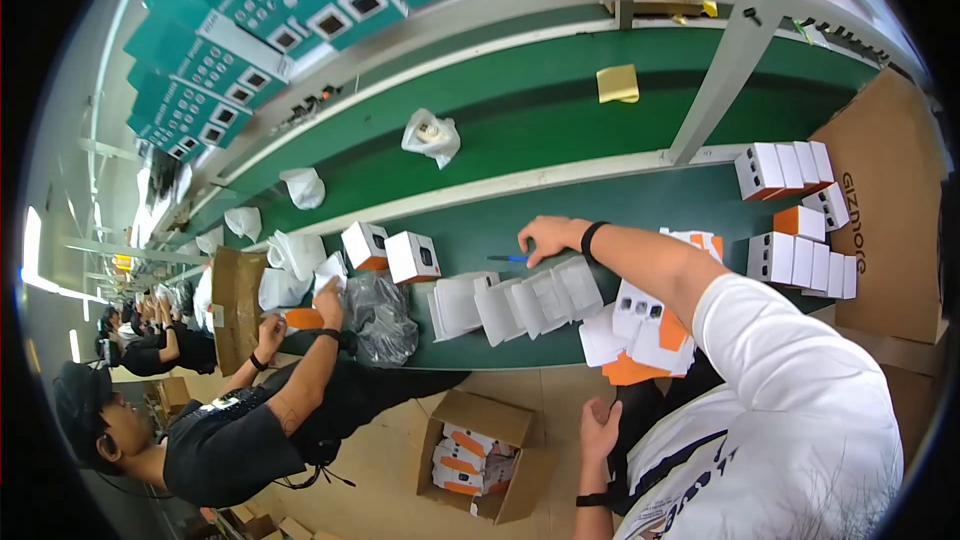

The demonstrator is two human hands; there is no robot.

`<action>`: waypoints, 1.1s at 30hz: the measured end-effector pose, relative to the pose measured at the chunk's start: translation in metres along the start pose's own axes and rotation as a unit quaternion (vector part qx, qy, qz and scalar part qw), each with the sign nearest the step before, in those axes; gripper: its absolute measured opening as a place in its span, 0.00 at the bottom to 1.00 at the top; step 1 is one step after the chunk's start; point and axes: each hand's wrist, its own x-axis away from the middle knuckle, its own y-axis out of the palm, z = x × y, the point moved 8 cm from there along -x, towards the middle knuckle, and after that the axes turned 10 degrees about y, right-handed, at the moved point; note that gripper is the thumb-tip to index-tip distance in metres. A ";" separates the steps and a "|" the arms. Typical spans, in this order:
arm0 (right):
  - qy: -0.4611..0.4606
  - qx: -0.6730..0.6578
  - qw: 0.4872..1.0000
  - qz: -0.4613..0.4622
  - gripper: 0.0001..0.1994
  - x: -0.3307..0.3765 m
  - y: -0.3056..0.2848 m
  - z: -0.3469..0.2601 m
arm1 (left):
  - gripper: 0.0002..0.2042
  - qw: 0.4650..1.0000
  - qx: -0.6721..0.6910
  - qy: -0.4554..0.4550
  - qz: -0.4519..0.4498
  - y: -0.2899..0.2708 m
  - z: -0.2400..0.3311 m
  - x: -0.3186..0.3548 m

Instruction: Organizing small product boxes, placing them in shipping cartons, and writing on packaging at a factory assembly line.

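Observation:
My right hand (550,239) reaches over the green table, a dark band on its wrist. Its fingers are bent and apart, with the fingertips close to one end of a blue pen (508,258); whether they touch it I cannot tell. Just below that hand, overlapping white translucent pouches (540,302) lie in a row. Under my right forearm is a pile of flat white and orange box blanks (640,325). My left hand (599,427) hangs low beside my dark trousers, off the table, its fingers loosely spread and holding nothing.
Small white boxes (775,258) stand at the right beside a big carton (885,210). Two more white boxes (412,257) and a dark plastic bag (382,320) are near a co-worker (245,430) at left. An open carton (485,455) is on the floor. A metal post (725,50) rises behind.

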 end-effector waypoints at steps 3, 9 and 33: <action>-0.022 0.037 0.999 0.014 0.17 -0.010 0.002 -0.003 | 0.39 0.995 -0.034 0.010 0.090 0.002 0.007 -0.017; -0.065 -0.012 0.994 0.090 0.10 -0.003 -0.023 0.020 | 0.44 0.959 -0.190 0.169 0.125 0.025 0.122 -0.040; 0.084 -0.656 0.733 0.162 0.12 0.396 -0.044 0.129 | 0.32 0.824 -0.329 0.384 -0.256 0.141 0.214 -0.076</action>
